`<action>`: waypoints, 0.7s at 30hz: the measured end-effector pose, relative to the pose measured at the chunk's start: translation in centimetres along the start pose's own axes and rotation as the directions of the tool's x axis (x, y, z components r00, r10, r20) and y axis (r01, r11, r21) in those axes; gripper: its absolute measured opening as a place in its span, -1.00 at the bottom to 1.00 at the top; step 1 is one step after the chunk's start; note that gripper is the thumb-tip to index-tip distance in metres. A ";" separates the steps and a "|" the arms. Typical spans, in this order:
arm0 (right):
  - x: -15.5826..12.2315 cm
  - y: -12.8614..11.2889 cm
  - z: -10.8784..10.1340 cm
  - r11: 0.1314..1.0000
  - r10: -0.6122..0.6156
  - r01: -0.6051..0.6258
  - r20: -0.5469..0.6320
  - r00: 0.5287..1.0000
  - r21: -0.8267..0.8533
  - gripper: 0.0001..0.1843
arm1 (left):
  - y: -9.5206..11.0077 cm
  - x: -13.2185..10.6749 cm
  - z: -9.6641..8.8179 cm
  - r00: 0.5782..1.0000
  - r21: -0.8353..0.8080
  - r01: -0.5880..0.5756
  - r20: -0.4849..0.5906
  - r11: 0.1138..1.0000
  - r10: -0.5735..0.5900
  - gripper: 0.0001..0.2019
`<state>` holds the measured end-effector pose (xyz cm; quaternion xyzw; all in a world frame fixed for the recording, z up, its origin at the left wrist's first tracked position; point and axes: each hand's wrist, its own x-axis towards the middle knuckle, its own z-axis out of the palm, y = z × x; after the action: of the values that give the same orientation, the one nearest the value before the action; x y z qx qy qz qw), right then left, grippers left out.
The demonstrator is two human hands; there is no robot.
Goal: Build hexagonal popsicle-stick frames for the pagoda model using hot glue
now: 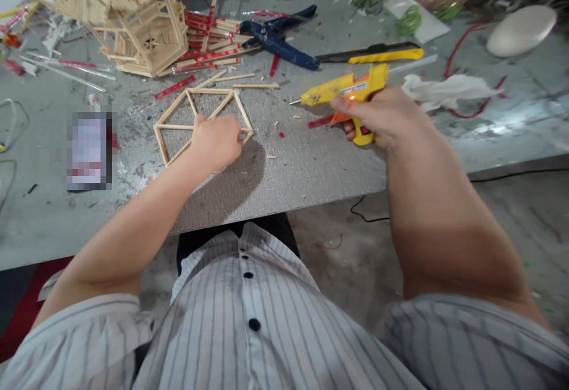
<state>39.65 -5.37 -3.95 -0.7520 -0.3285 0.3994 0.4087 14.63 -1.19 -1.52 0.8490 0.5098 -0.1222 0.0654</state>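
Observation:
My right hand (pixel 384 118) is closed around the handle of a yellow hot glue gun (pixel 344 89); its nozzle points left, a little above the table. My left hand (pixel 217 141) is curled and presses down on the near right part of a flat frame of thin wooden sticks (pixel 178 117), shaped like a polygon with spokes. The frame lies on a grey textured board (pixel 306 165). A few loose sticks (pixel 249 82) lie just beyond the frame.
A tall wooden stick model (pixel 133 16) stands at the back left beside a pile of red-wrapped sticks (pixel 208 46). Blue pliers (pixel 278 43), a yellow utility knife (pixel 377 55), crumpled tissue (pixel 448 89) and a white oval object (pixel 520 29) lie behind. A blurred flat object (pixel 91 150) rests left.

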 end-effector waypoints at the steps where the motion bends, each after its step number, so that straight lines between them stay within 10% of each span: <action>1: 0.0 0.0 0.0 1.000 0.001 -0.001 -0.004 1.000 0.003 -0.75 | 0.0 0.0 0.0 1.000 0.003 0.003 0.003 1.000 -0.003 -0.77; 21: 2.3 0.4 -0.4 0.998 -0.009 0.003 -0.089 0.996 -0.063 -0.66 | 0.6 -0.1 0.3 0.998 0.056 0.035 -0.045 0.998 -0.032 -0.80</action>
<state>41.16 -3.81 -4.95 -0.7806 -0.3246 0.3537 0.4002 15.11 -1.62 -1.78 0.8444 0.5217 -0.1189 0.0277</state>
